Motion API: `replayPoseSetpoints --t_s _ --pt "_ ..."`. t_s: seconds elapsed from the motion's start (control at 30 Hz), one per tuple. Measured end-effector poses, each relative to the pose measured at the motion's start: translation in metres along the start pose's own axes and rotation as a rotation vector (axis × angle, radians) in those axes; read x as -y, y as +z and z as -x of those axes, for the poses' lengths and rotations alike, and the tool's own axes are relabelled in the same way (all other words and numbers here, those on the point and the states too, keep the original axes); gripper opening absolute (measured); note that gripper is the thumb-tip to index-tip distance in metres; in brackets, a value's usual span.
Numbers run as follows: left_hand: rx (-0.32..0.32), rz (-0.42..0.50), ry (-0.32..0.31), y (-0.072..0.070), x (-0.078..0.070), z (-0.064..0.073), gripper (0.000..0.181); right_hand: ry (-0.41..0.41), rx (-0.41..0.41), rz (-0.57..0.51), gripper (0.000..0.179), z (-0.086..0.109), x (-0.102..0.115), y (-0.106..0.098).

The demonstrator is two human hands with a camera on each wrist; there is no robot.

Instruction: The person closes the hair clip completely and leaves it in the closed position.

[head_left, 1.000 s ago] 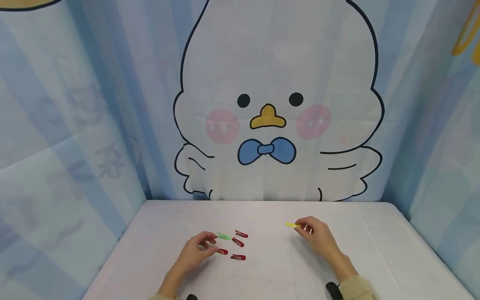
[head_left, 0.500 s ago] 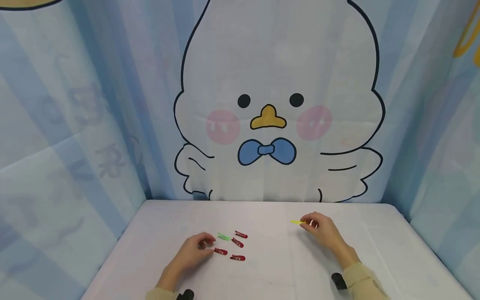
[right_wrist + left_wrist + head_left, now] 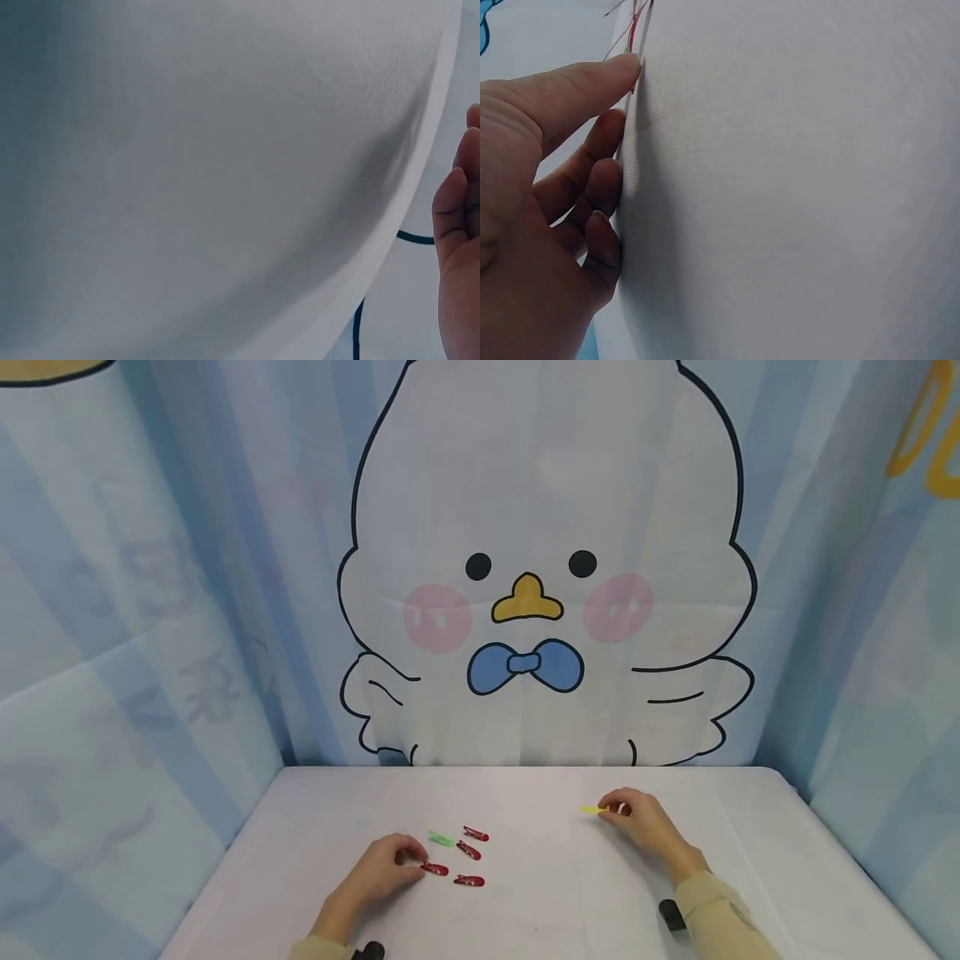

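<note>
On the white table lie several red hair clips [image 3: 469,881] and one green hair clip [image 3: 441,838], grouped left of the middle. My left hand [image 3: 382,867] is beside the nearest red clip [image 3: 435,869], its thumb and index fingertips around the clip's left end. In the left wrist view a gap shows between the thumb [image 3: 592,86] and the other fingers, with thin red clip parts at the thumb tip. Over to the right, my right hand [image 3: 641,818] pinches a yellow hair clip [image 3: 594,810] by one end. That clip is out of the right wrist view, where only some fingers [image 3: 454,202] show.
Behind the white table [image 3: 540,910] hangs a blue and white cloth [image 3: 525,718] printed with a cartoon bird. Similar cloth hangs along both sides. Dark cords [image 3: 358,330] appear past the table edge in the right wrist view.
My right hand has moved slightly right with the yellow clip. The left hand first drew back a little from the near red clip, then came up to its end again. The clips lie still.
</note>
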State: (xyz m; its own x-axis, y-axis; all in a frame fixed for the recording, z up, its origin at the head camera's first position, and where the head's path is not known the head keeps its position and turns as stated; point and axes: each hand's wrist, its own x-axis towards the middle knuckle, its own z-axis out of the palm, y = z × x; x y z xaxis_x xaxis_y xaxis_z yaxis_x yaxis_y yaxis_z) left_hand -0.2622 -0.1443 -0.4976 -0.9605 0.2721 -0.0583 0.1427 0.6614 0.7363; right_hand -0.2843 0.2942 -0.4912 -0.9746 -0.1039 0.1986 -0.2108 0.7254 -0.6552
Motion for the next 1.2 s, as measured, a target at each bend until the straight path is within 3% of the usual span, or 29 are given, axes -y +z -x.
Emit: replayPoseSetpoints --t_s 0.37,0.7,0.9,1.2 --pt "0.006 -0.029 0.010 0.001 0.002 -0.001 0.010 0.045 0.083 0.018 0.008 -0.006 0.002 0.013" --pt "0.007 -0.041 0.014 0.000 0.002 0.002 0.011 0.067 0.106 0.033 0.007 -0.009 0.004 0.020" --pt "0.022 -0.045 0.011 -0.001 0.003 0.004 0.009 0.082 0.124 0.045 0.008 -0.009 0.006 0.020" --pt "0.070 -0.017 0.055 -0.003 0.003 0.000 0.009 0.099 0.111 0.043 0.010 -0.009 0.000 0.012"
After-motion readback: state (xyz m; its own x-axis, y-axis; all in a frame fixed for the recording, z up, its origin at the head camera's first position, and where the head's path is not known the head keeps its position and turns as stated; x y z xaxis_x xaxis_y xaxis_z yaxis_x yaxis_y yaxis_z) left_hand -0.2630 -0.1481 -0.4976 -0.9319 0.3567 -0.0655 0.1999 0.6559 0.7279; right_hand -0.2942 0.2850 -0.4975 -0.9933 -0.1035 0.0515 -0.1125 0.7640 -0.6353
